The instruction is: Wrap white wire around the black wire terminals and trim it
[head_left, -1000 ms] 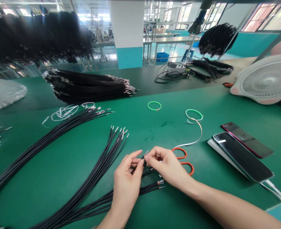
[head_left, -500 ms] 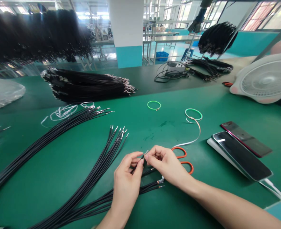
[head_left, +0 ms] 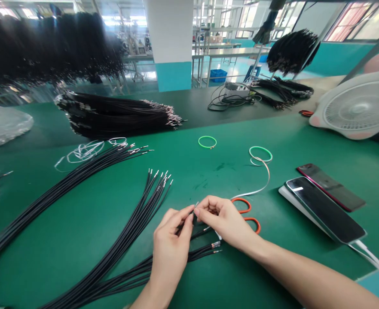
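My left hand pinches a black cable near its tip, thumb against fingers. Close against it, my right hand has thumb and forefinger pressed together at the same cable end; a thin pale tip pokes up between the two hands. The exact grip of the right fingers is partly hidden. Below the hands lie several black cables with bare metal ends. Scissors with orange handles lie partly under my right hand. A bundle of black cables with silvery tips rests left of my left hand.
Another cable bundle curves along the left. A thick cable stack lies farther back. Two green rings sit mid-table, a white strip running from one. At right are phones and a fan.
My left fingers have closed slightly at the cable tip, the forefinger nearer the right thumb. Both hands stay in the same place; the rest lies as before.
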A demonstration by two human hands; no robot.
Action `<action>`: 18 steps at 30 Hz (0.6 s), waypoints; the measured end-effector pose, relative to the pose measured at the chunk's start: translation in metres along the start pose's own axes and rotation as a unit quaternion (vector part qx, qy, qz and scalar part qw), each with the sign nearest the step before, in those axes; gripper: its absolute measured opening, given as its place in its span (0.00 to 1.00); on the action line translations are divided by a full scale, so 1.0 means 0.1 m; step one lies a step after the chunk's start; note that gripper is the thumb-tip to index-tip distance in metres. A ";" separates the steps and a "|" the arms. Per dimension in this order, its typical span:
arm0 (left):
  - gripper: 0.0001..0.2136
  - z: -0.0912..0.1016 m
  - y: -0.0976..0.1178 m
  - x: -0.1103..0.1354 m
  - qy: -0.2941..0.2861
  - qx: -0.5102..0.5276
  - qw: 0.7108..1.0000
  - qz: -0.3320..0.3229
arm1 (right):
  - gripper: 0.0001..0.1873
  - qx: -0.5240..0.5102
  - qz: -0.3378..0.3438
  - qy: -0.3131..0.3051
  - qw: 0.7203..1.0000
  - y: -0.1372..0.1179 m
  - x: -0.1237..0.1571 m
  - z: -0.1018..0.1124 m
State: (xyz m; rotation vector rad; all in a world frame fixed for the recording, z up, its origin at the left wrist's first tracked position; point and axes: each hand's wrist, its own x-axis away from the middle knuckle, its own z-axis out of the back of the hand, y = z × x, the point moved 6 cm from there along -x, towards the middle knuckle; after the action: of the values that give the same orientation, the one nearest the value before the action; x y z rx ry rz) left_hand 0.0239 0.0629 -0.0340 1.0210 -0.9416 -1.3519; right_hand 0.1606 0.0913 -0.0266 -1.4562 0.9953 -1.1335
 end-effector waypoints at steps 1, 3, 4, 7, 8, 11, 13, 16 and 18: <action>0.11 0.00 -0.01 0.00 -0.001 0.000 1.000 0.005 | 0.11 -0.001 -0.001 -0.004 1.000 0.01 0.00 0.00; 0.12 0.01 -0.02 -0.01 0.000 0.013 1.000 0.018 | 0.12 0.003 -0.001 -0.009 1.000 0.02 0.00 0.00; 0.13 0.02 -0.02 -0.02 0.001 0.024 0.999 0.026 | 0.12 0.007 0.001 -0.009 1.000 0.02 0.00 0.01; 0.15 0.03 -0.04 -0.05 0.004 0.060 0.996 0.059 | 0.12 0.024 0.011 -0.005 1.000 0.03 0.00 0.01; 0.15 0.03 -0.04 -0.06 0.005 0.068 0.995 0.074 | 0.12 0.031 0.014 -0.002 0.999 0.03 0.01 0.00; 0.16 0.04 -0.06 -0.09 0.008 0.087 0.990 0.108 | 0.11 0.060 0.027 0.006 0.998 0.02 0.01 0.00; 0.16 0.04 -0.06 -0.10 0.011 0.102 0.988 0.114 | 0.11 0.076 0.037 0.012 0.996 0.00 0.02 -0.01; 0.16 0.04 -0.05 -0.12 0.022 0.108 0.988 0.111 | 0.10 0.090 0.050 0.015 0.995 -0.04 0.04 -0.02; 0.16 0.04 -0.06 -0.11 0.027 0.110 0.987 0.116 | 0.10 0.103 0.062 0.016 0.993 -0.08 0.06 -0.03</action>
State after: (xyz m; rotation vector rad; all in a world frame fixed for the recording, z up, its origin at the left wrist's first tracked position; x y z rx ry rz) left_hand 0.0179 0.0742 -0.0377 1.0709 -1.1489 -1.0398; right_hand 0.1596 0.0861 -0.0175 -1.1987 0.9475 -1.1354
